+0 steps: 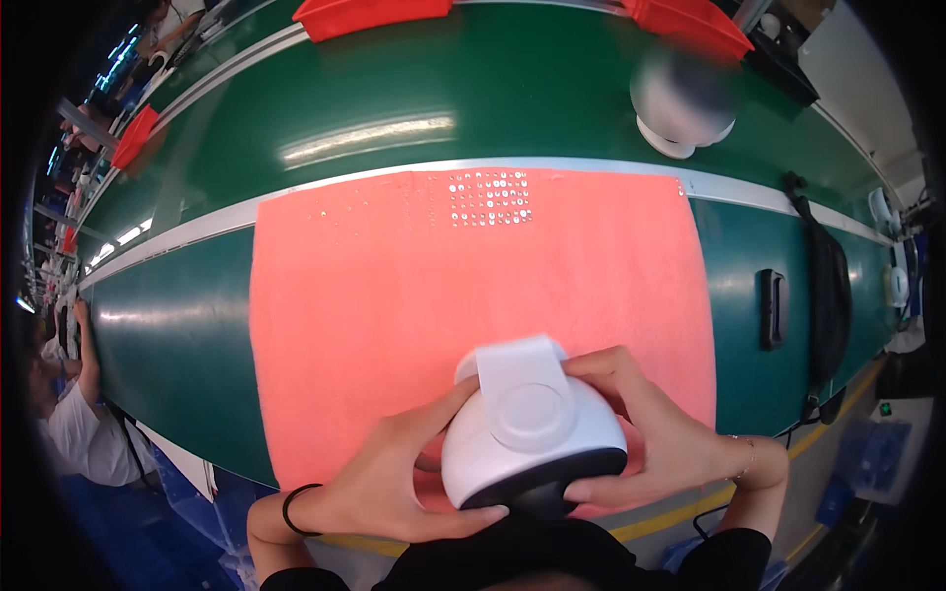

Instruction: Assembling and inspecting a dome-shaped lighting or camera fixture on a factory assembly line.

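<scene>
Near the front edge of the pink mat point(473, 295), I hold a white rounded camera-like device point(581, 419) with a black front face tilted toward me. A flat white bracket with a round disc lies over its top. My left hand point(379, 478) grips its left side, thumb at the lower black rim. On the other side, my right hand point(675, 433) is wrapped round it, its thumb pressing on the black face. Rows of small shiny screws point(491, 200) are set out at the mat's far edge.
Behind the mat runs a green belt point(532, 89), carrying a similar white device point(680, 103), partly blurred. Red bins point(370, 14) stand along the far side. To the right lie a black handheld object point(774, 308) and a black bag point(830, 295). A co-worker point(89, 433) sits at left.
</scene>
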The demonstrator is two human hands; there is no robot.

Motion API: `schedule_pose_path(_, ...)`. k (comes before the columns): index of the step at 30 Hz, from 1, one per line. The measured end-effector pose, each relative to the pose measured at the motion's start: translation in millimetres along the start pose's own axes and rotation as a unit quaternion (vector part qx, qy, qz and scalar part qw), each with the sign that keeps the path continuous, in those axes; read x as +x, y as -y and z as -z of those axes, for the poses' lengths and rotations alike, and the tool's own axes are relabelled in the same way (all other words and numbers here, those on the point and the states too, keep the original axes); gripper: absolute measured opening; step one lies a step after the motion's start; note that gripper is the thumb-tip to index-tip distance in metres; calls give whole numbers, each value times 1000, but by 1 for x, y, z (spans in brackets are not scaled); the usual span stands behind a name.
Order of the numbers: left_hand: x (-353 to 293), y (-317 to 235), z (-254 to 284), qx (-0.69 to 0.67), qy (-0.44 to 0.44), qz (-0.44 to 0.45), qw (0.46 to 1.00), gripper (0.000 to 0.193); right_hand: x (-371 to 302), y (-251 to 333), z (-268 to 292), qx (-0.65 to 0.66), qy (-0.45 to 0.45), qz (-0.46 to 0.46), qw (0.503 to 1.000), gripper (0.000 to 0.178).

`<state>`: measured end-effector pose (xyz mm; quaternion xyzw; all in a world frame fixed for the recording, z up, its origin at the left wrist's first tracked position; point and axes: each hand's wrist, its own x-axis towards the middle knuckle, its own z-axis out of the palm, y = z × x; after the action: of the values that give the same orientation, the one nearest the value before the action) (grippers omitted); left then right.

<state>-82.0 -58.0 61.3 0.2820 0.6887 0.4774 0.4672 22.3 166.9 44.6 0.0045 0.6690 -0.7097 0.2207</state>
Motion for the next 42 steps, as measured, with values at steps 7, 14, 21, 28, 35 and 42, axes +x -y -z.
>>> schedule_pose_path(7, 7, -14, 9, 218, -128, -215, 943, 91, 39, 1, 7, -166, -150, 271, 936, 90)
schedule_pose_path(14, 44, -3, 59, 38, -144, -235, 961, 91, 70, 21, 27, -163, -185, 287, 926, 88)
schedule_pose_path(21, 95, -10, 67, -381, -221, -281, 853, 77, 107, 51, 20, -166, -271, 379, 869, 99)
schedule_pose_path(28, 155, -30, 90, -363, -326, -367, 792, 78, 140, 62, 31, -186, -322, 405, 835, 96)
schedule_pose_path(35, 205, -24, 138, -318, -207, -129, 916, 67, 217, 31, 99, 130, -347, 259, 892, 91)
schedule_pose_path(42, 226, 25, 127, -277, -327, -78, 900, 56, 220, 3, 132, 128, -390, 125, 903, 90)
